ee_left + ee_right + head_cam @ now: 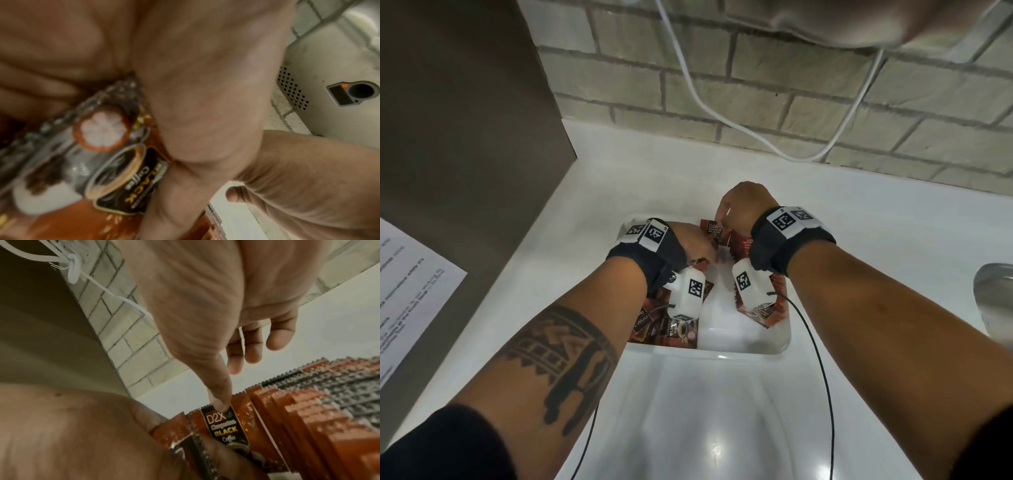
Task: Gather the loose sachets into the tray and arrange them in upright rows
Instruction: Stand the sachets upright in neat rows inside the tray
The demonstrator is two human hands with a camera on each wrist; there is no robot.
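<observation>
Both forearms reach forward toward twelve o'clock, each wrist wrapped in a dark band bearing white marker tags. The left hand sits lower, at about ten o'clock from the right wrist, fingers curled down and gripping. The right hand is raised slightly, thumb and forefinger pinching downward, its other fingers loosely extended. The left forearm bears a dark tattoo.

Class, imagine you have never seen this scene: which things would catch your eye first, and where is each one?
Most striking are the orange-brown coffee sachets packed in the white tray at the centre of the counter, with both hands among them. The right hand touches the top of an upright sachet marked D2X Black at the tray's far side; the left hand works beside it.
</observation>
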